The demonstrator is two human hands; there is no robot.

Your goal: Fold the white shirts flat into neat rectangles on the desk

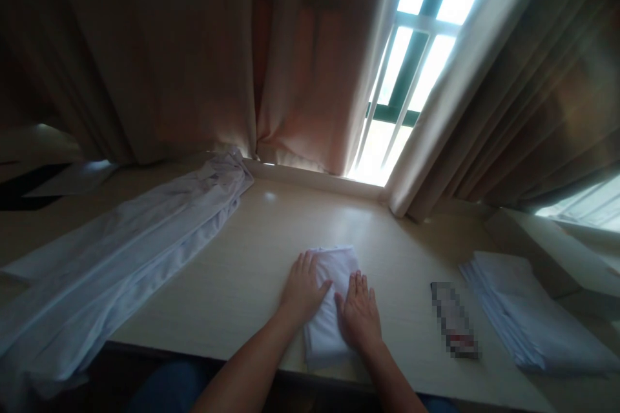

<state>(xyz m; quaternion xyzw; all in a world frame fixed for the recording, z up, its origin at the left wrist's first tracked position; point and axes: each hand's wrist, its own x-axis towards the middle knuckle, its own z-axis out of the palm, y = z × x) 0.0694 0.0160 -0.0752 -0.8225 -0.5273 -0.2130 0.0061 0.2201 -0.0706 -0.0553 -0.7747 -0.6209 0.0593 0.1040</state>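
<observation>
A folded white cloth point(327, 329) lies at the near edge of the pale surface point(217, 303), around its middle. The left hand point(303, 287) rests on its left side, fingers straight and thumb spread; the right hand point(359, 313) touches its right side, fingers extended, neither gripping. Loose white fabric point(121, 258) stretches across the left; folded white cloths point(527, 316) are stacked at right, beside a pixelated item point(455, 319).
</observation>
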